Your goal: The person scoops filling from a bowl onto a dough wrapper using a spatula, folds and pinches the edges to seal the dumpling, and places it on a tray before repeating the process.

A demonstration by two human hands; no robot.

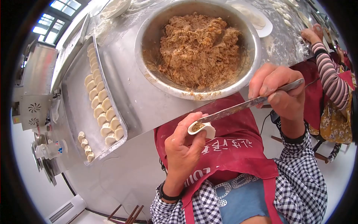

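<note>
My left hand (pixel 184 145) holds a round dumpling wrapper (pixel 209 130), cupped between thumb and fingers, with a little filling in its middle. My right hand (pixel 279 86) grips a flat metal spatula (pixel 242 106), whose far tip touches the filling in the wrapper. Beyond my hands stands a large metal bowl (pixel 257 61) with a mound of brown minced filling (pixel 199 48) in it. Left of the bowl lies a metal tray (pixel 76 108) with rows of folded dumplings (pixel 106 112) along its right side and several small ones at its near corner.
At the right, a person in a striped sleeve (pixel 332 76) works at the floury metal table (pixel 128 100). A white plate (pixel 266 28) of wrappers sits behind the bowl, with small dough pieces (pixel 285 16) further right. A plastic jug (pixel 56 149) stands at the left.
</note>
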